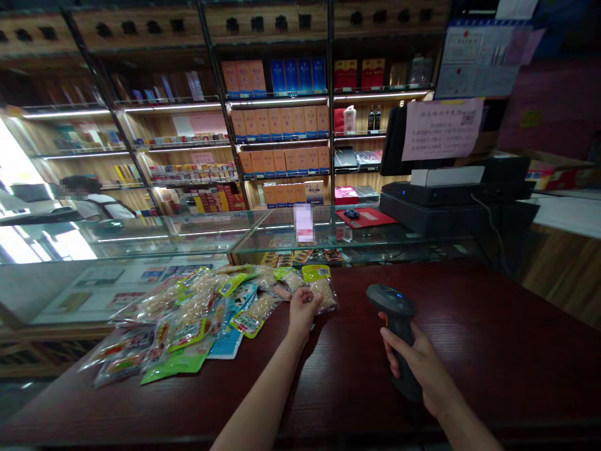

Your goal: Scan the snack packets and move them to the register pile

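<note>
My right hand (410, 360) is wrapped round the grip of a dark barcode scanner (392, 297), which stands upright over the counter with a small blue light on top. My left hand (303, 307), fingers curled in, is at the near left edge of a clear snack packet (323, 289) with a yellow-green header and pale food inside. Left of it spreads a pile of similar snack packets (192, 310), overlapping one another. A blue pouch (228, 343) and a green pouch (178, 368) lie among them.
The dark red wooden counter (347, 376) meets a glass display case (263, 235). A monitor (394, 141) with a paper notice and a black cash drawer (451, 210) stand at right. A mouse (351, 213) rests on a red mat. A person (101, 200) is far left, before stocked shelves.
</note>
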Tool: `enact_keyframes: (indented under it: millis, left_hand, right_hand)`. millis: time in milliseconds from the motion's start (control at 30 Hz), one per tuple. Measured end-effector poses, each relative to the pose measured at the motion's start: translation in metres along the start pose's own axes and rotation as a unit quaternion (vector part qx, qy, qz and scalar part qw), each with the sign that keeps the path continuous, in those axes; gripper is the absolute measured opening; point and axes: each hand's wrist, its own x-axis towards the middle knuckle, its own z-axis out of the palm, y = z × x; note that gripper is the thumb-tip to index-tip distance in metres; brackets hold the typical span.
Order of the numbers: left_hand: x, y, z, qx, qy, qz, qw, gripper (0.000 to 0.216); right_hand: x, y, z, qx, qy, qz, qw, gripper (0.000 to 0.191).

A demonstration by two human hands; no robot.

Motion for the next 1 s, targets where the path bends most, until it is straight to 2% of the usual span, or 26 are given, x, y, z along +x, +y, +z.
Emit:
enact_keyframes:
  millis: [200,433,567,633,767,833,933,1000]
  left_hand:
    - [-0.003,0.005,0.018,0.028,-0.038,-0.026,0.999,0.050]
    - [0.009,-0.015,0.076,0.050,-0.079,-0.061,0.994,0.049]
    - [0.023,-0.034,0.115,0.041,-0.104,-0.104,0.988,0.044]
    - [0.031,-0.044,0.135,0.075,-0.111,-0.111,0.985,0.037]
    - [0.046,-0.063,0.170,0.206,-0.091,-0.096,0.970,0.019]
    - [0.053,-0.070,0.184,0.236,-0.096,-0.091,0.963,0.016]
    - [0.061,-0.074,0.199,0.263,-0.116,-0.082,0.954,0.018]
    - [0.064,-0.071,0.205,0.323,-0.131,-0.039,0.937,0.025]
  right_hand:
    - [0.003,0.006,-0.042,0.048,0.012,0.006,0.999,0.056]
    - [0.011,0.010,-0.084,0.189,0.002,-0.004,0.982,0.048]
    - [0.011,0.011,-0.091,0.238,0.003,-0.017,0.971,0.041]
    - [0.010,0.011,-0.090,0.242,0.007,-0.016,0.970,0.038]
    - [0.015,0.015,-0.091,0.238,0.004,-0.009,0.971,0.036]
    - [0.019,0.019,-0.094,0.237,-0.009,-0.018,0.971,0.038]
    - [0.022,0.024,-0.096,0.242,-0.017,-0.028,0.970,0.042]
    - [0.023,0.024,-0.096,0.246,-0.013,-0.024,0.969,0.042]
